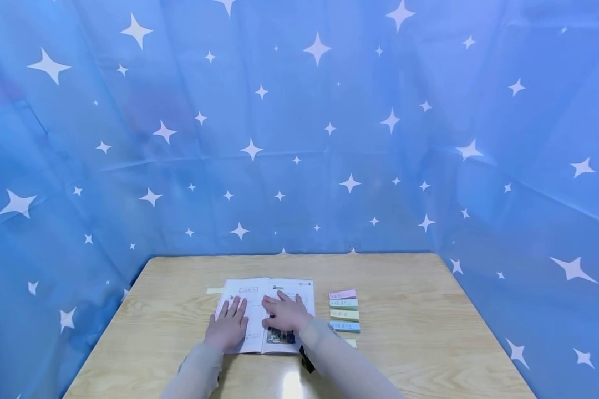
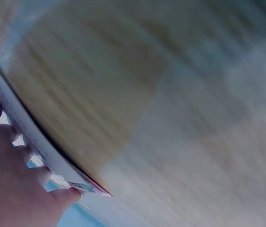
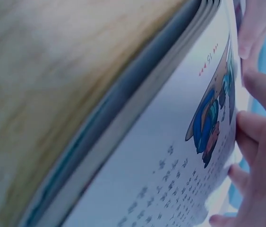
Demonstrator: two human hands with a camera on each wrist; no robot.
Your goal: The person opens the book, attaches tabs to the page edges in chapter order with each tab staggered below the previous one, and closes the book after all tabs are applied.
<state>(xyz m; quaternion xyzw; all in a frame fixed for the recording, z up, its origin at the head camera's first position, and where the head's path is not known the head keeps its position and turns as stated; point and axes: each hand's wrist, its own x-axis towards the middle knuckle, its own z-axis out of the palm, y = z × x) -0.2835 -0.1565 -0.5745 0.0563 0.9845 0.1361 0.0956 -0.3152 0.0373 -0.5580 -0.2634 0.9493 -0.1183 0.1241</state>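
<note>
An open book [image 1: 253,327] with printed text lies flat on the wooden table. My left hand [image 1: 228,326] rests on its left page, fingers spread and straight. Across the fold, my right hand [image 1: 285,313] lies on the right page above a dark picture, fingers extended. In the left wrist view, the left hand [image 2: 14,175] lies along the page near the book's edge [image 2: 38,132]. The right wrist view shows the right hand [image 3: 260,156] touching a page [image 3: 166,156] with text and a coloured drawing; the fingertips of the other hand show at the top.
Right of the book, pink [image 1: 342,294], green [image 1: 344,303], yellow [image 1: 344,315] and blue [image 1: 345,326] labelled strips form a column. Another pale strip [image 1: 351,343] peeks out beside the right sleeve. A pale yellow tab [image 1: 214,290] projects left of the book. A starred blue curtain [image 1: 299,122] surrounds the table.
</note>
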